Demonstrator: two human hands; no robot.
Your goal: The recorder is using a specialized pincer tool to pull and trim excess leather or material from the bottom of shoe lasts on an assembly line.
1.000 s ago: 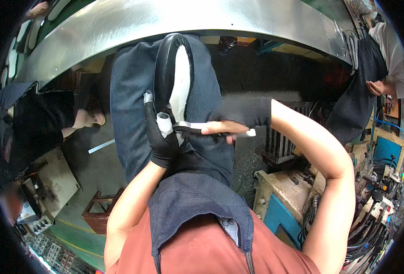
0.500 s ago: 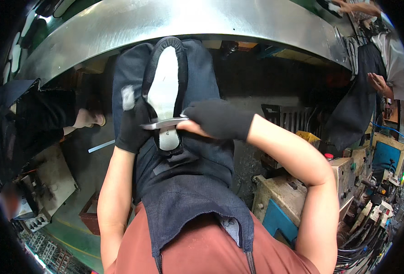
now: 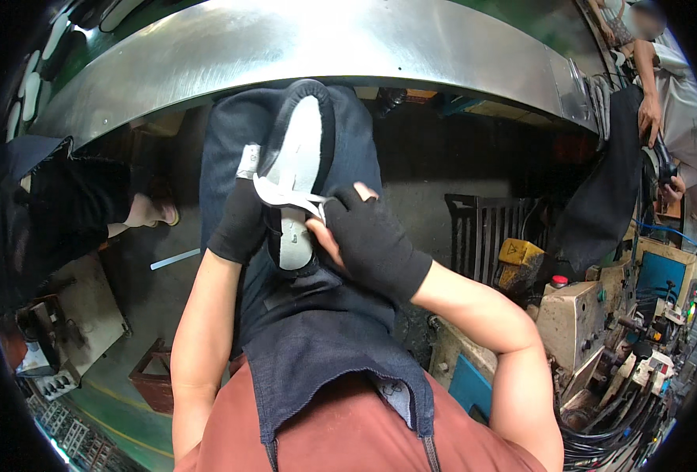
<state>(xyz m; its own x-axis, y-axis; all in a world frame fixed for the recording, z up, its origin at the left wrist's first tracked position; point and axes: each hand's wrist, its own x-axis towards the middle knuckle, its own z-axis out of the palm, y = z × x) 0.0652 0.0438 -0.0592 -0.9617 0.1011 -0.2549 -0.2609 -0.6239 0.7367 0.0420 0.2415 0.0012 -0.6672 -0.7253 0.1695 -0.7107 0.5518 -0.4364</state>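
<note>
A black shoe upper with a white sole side [image 3: 299,141] lies across my lap, pale side up and toe pointing away from me. My left hand [image 3: 242,216], in a black fingerless glove with white wrapping on one finger, closes round the shoe's left edge. My right hand [image 3: 372,236], gloved the same way, is closed on a pale curved tool [image 3: 281,193] with two narrow arms near the fingers. The tool crosses the shoe toward the heel end. Its exact kind is unclear, and my right fingers hide part of it.
A shiny metal bench edge [image 3: 325,47] runs across the front. To the right stand a dark slatted crate [image 3: 482,236], a yellow box [image 3: 519,261] and a machine with a red button [image 3: 558,281]. Another person's hands [image 3: 651,118] hold a dark object at far right.
My right hand has turned and come lower, and the tool now slants down to the right. The shoe's toe has tilted right. The other person's hands have moved to a dark object.
</note>
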